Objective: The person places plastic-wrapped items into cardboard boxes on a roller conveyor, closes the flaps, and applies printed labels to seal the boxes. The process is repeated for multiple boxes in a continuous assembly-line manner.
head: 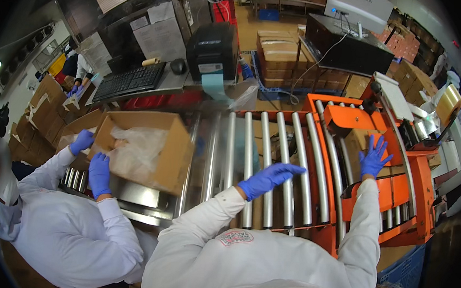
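My left hand (270, 181), in a blue glove, is held over the metal rollers (268, 146) of a conveyor, its fingers extended and nothing in it. Further right, my right hand (374, 158), gloved in blue too, spreads its fingers at a closed cardboard box (359, 143) inside the orange carton-sealing machine (391, 191). Part of that box is hidden by the machine's orange plates. To the left, an open cardboard box (173, 156) with a clear plastic liner (146, 150) stands tilted at the conveyor, a co-worker's gloved hand (100, 175) at its near edge.
The co-worker (72, 229) stands close on my left. Beyond the rollers are a keyboard (128, 81), a mouse (178, 66) and a black label printer (213, 50) with a strip hanging out. A tape roll (449, 99) sits on the sealer. Stacked cartons (280, 55) stand behind.
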Demonstrator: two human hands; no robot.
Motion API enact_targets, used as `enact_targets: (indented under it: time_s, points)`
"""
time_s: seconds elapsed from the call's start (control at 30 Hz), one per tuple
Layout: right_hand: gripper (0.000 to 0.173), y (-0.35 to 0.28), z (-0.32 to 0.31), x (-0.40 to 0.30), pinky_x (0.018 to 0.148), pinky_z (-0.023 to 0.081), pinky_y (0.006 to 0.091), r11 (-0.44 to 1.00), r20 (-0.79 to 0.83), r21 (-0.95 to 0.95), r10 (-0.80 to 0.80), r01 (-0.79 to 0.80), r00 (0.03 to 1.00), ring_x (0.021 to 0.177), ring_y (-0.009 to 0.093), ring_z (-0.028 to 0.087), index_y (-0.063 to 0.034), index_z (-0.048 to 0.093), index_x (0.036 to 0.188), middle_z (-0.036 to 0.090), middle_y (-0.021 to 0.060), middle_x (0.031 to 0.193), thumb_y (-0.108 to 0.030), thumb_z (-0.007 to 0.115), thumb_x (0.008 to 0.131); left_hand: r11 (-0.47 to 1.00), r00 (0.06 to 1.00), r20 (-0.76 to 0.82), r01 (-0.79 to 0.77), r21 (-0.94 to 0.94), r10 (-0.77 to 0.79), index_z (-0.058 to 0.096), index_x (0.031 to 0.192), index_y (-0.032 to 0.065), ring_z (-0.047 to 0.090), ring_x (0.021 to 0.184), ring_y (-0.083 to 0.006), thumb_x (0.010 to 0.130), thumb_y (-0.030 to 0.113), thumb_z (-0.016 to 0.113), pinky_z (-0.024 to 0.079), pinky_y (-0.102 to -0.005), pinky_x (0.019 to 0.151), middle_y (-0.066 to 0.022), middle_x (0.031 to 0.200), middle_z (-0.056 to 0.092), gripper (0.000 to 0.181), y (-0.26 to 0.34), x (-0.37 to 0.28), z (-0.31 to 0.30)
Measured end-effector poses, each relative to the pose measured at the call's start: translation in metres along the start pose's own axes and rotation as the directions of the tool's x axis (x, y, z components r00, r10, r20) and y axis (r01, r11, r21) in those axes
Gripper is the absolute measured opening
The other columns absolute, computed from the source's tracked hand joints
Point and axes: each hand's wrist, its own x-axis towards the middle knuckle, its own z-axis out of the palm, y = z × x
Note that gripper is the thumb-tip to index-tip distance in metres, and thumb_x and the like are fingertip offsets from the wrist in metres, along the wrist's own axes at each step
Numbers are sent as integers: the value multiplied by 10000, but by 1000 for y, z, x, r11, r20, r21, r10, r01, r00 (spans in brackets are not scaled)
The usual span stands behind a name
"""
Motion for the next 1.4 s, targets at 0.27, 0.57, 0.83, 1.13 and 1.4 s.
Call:
enact_targets:
  time_s: [0.27, 0.57, 0.83, 1.13, 1.4]
  points:
    - [247, -214, -118, 5, 849, 453, 278, -127, -42, 992, -408, -12, 912, 949, 133, 586, -23, 651, 1089, 660, 59, 1016, -158, 617, 885, 651, 903, -108, -213, 728, 416, 640, 1162, 85, 545, 1166, -255, 891, 144, 576, 412, -410, 994, -71, 1145, 643, 285, 107, -108, -5]
    - [209, -409, -281, 11, 686, 513, 333, -92, -17, 994, -696, -66, 718, 685, 221, 645, -56, 707, 959, 691, 73, 857, -141, 647, 777, 152, 949, -296, 278, 948, 107, 530, 1311, 157, 538, 1093, -310, 741, 340, 708, 394, -452, 977, -88, 1201, 589, 624, 122, -156, -52]
    - [381, -450, -274, -23, 859, 474, 398, -94, -7, 995, -338, -27, 941, 972, 362, 623, -29, 449, 1056, 643, 188, 965, -53, 667, 744, 111, 962, -174, 154, 982, 209, 574, 804, 88, 600, 663, -249, 752, 187, 645, 472, -377, 529, -82, 775, 595, 132, 48, -82, -31]
    - [307, -457, -267, -29, 845, 470, 414, -32, -17, 999, -382, 5, 924, 956, 381, 617, -55, 457, 1023, 629, 174, 937, -28, 617, 763, 158, 945, -121, 76, 985, 302, 608, 781, 31, 570, 561, -266, 683, 134, 639, 447, -376, 440, -116, 638, 555, 146, 38, -77, -31]
    - [386, -461, -247, -51, 769, 465, 342, -130, -83, 991, -390, 34, 917, 769, 246, 564, -59, 453, 915, 524, 68, 810, -54, 756, 676, 154, 965, -229, 209, 966, 127, 596, 843, 20, 591, 597, -274, 779, 268, 666, 475, -386, 481, -123, 665, 562, 266, 49, -81, -33]
